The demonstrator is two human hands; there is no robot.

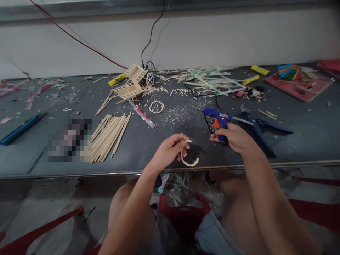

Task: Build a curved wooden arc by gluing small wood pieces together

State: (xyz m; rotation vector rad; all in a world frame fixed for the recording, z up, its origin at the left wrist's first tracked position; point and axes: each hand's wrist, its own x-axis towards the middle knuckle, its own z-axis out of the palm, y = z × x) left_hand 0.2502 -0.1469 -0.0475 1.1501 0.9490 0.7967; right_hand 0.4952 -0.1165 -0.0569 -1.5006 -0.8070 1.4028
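Note:
Pinched in the fingers of my left hand [174, 148] is a curved piece made of short wooden bits [191, 164], a ring with a gap on its right side. My right hand [235, 136] grips a blue hot glue gun [215, 113] with an orange trigger, its nozzle pointing left and a glue stick coming out of its back. A small red light glows on the gun. Beyond my hands, a closed wooden ring [156, 107] lies on the dark table [170, 124].
At the back stands a small wooden cart model [132, 85]. A bundle of wooden sticks [110, 136] lies left, wrapped sticks [209, 79] at the back. Blue pliers-like cutters [262, 129] rest right, a blue pen-shaped tool [22, 129] far left. Yellow glue tubes [251, 79] lie behind.

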